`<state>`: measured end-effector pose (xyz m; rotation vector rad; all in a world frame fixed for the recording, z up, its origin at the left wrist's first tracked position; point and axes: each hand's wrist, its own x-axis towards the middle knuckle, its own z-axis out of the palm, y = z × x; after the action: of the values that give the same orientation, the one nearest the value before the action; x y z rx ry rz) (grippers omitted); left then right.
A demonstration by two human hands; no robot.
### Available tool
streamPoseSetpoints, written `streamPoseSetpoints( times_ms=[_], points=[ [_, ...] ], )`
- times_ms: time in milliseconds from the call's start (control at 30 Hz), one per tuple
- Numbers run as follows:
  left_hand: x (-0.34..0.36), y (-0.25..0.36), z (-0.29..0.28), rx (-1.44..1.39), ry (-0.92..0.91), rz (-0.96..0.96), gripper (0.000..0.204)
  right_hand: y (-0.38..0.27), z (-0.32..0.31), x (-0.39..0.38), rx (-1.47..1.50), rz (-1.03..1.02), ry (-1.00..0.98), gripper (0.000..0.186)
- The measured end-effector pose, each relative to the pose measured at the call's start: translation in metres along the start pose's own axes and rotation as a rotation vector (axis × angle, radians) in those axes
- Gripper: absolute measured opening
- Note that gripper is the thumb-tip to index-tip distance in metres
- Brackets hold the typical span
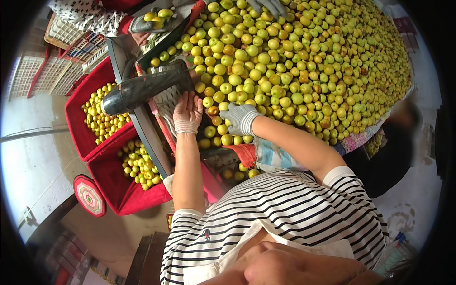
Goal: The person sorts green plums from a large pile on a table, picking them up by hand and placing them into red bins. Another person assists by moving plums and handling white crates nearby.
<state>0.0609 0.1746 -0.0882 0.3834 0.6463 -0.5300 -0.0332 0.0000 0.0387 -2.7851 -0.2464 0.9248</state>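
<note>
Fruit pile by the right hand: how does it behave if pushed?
The fruit pile would probably roll and shift, being loose, round pieces. Glossy skins may slip against the gloved right hand. Touching neighbours would likely get nudged too.

Gloved right hand (240, 118) among yellow-green fruit (297, 98), left hand (187, 114) open
</note>
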Motion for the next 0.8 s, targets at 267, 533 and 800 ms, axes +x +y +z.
streamPoseSetpoints(
  times_ms=[267,533,800],
  points=[
    [-0.001,-0.005,0.005,-0.033,0.055,0.022,0.032,0.018,0.031,0.009,1.135,-0.015,-0.124,0.043],
    [-0.001,-0.005,0.002,-0.05,-0.004,0.047,0.035,0.059,-0.007,0.041,1.655,-0.279,0.16,0.033],
    [0.0,-0.007,0.01,-0.155,-0.012,0.023,0.035,-0.075,-0.1,0.087,0.712,-0.936,0.411,0.043]
  ],
)
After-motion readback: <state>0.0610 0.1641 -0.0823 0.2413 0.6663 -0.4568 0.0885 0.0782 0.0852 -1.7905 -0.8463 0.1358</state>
